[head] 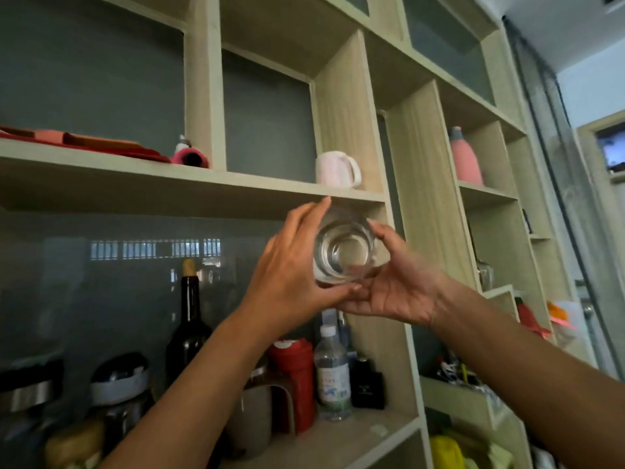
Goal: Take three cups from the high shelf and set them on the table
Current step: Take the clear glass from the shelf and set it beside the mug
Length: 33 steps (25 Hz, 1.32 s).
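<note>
Pale wood shelving (345, 116) with grey back panels fills the view, seen from below. One pink-white mug (336, 169) with a handle stands upright on the high shelf (189, 179), near the right end of its compartment against the vertical divider. One clear glass cup (344, 249) is held in the air just below the front edge of that shelf, its base turned toward the camera.

Both forearms reach upward. Left hand (293, 270) wraps the cup's left side, fingers curved over the top and thumb under the base. Right hand (400, 282) cups the right side and underside, palm up, fingers closed against the glass. The two hands touch beneath the cup.

On the lower shelf: one dark wine bottle (189, 324), one red container (293, 380), one clear plastic water bottle (332, 370) and two lidded jars (118, 390) at the left. One pink bottle (465, 157) stands in a compartment further right. Flat red items (101, 143) lie on the high shelf at the left. No table is in view.
</note>
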Each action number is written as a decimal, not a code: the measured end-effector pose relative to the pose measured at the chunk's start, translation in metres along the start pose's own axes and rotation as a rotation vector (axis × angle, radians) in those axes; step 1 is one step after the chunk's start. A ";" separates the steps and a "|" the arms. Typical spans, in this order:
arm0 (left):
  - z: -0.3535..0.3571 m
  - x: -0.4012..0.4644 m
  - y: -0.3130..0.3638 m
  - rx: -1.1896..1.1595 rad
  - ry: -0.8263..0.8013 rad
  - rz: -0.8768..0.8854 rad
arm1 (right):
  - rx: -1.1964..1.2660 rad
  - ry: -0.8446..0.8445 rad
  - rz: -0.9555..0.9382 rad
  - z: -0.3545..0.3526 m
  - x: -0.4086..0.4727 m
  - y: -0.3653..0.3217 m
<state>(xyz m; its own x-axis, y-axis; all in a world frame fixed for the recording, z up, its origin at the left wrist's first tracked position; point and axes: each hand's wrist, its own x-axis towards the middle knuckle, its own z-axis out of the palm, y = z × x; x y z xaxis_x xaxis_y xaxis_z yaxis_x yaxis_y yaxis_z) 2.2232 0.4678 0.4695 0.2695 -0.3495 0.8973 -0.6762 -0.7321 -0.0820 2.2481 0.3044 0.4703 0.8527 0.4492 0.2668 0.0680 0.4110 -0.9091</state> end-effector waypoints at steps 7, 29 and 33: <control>0.040 -0.052 0.020 -0.299 -0.338 -0.275 | -0.336 0.055 0.097 -0.082 -0.070 0.083; 0.230 -0.214 0.194 -0.665 -1.220 -0.165 | -0.683 0.806 -0.045 -0.190 -0.314 0.269; 0.253 -0.254 0.228 -0.468 -1.344 0.082 | -0.678 1.027 0.033 -0.213 -0.381 0.298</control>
<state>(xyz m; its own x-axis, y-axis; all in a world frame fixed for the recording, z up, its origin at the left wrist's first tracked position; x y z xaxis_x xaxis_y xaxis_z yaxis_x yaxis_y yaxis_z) 2.1738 0.2420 0.1128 0.4753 -0.8541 -0.2111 -0.8103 -0.5184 0.2731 2.0537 0.0868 0.0298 0.8500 -0.5069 0.1434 0.0324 -0.2214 -0.9747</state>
